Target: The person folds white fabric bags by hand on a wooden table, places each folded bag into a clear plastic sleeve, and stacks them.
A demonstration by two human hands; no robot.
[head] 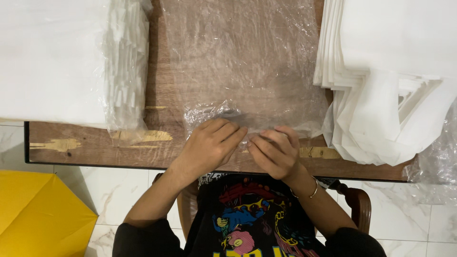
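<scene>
A clear plastic bag (243, 62) lies flat on the brown wooden table (95, 145), its crumpled near end at the table's front edge. My left hand (209, 145) rests palm down on that near end, fingers pressing the plastic. My right hand (276, 152) is beside it, fingers curled and pinching the same crumpled edge. The two hands almost touch at the fingertips. A thin bangle sits on my right wrist.
A wrapped stack of white sheets (62, 62) fills the table's left side. Another stack of white folded fabric pieces (385, 81) spreads over the right side, with loose plastic (440, 157) hanging off the edge. A yellow object (38, 214) lies on the marble floor at left.
</scene>
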